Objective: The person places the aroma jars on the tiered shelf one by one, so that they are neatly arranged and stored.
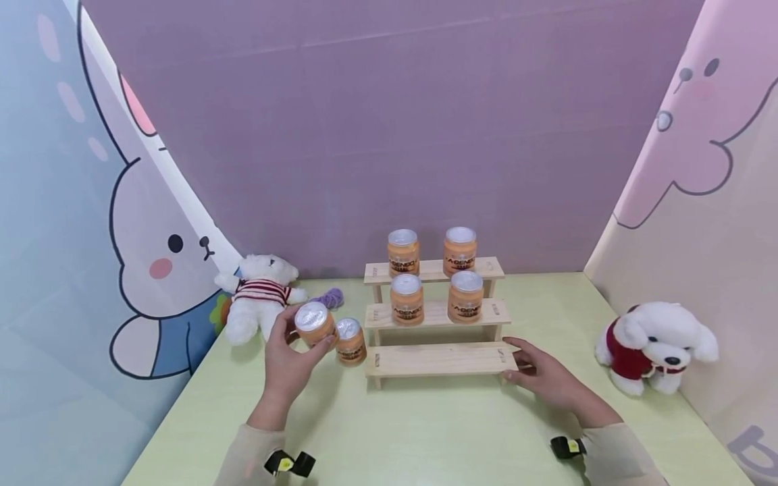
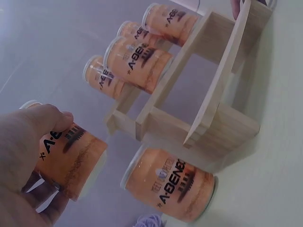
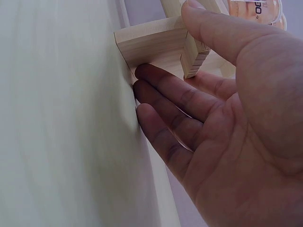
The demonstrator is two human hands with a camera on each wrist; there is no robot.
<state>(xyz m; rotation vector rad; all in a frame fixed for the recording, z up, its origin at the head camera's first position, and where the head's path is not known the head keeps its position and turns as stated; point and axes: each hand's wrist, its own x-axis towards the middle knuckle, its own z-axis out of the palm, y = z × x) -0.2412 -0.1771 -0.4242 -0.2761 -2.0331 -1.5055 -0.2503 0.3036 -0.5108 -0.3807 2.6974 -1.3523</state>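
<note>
My left hand (image 1: 290,361) grips an orange can (image 1: 316,325) with a silver lid, thumb and fingers around its sides, held tilted in the air. Just right of it a second orange can (image 1: 350,343) stands on the table, left of a three-step wooden rack (image 1: 440,359). In the left wrist view the gripped can (image 2: 71,158) shows its dark lettering. At the rack's right end, my right hand (image 1: 543,378) holds the end of the lowest step between thumb and index finger. The right wrist view shows the other fingers (image 3: 165,127) extended beside the rack's leg (image 3: 151,42).
Two cans stand on the top step, one of them a left can (image 1: 404,253), and two on the middle step, including a right can (image 1: 465,297). A white plush bear (image 1: 261,293) and purple yarn (image 1: 329,298) lie at back left. A plush dog (image 1: 656,347) sits right.
</note>
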